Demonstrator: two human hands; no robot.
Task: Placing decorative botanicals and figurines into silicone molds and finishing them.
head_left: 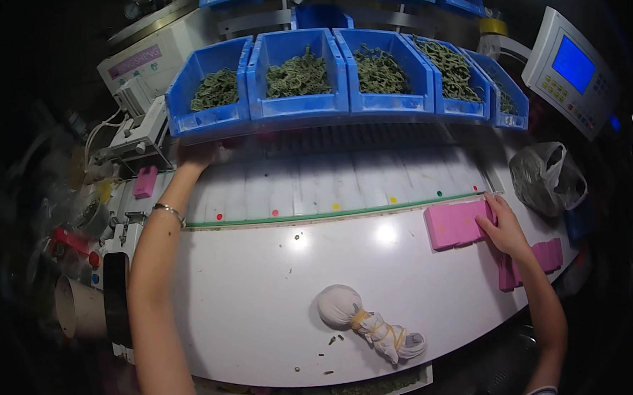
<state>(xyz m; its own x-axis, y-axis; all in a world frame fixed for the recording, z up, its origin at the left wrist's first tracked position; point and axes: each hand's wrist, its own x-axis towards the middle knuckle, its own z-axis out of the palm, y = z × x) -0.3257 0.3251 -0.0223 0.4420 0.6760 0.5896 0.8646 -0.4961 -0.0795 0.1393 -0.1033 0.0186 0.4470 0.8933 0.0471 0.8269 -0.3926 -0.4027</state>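
Observation:
My right hand (504, 225) is at the right end of a row of pink blocks (452, 225), its thumb and fingers closed around the end block. My left arm reaches forward to the far left, where my left hand (197, 155) goes under the front edge of the blue bins; its fingers are hidden in shadow. Dim pink shapes show beside it, too dark to make out. Between my hands lies a white slotted tray (316, 187) with a green front edge and coloured dots.
Blue bins (299, 105) of dried green strands overhang the tray. A cloth-wrapped pestle-like bundle (340, 305) tied with yellow bands lies on the white table (250, 294). More pink blocks (548, 255), a plastic bag (548, 178) and a control panel (574, 66) stand right; a phone (117, 297) left.

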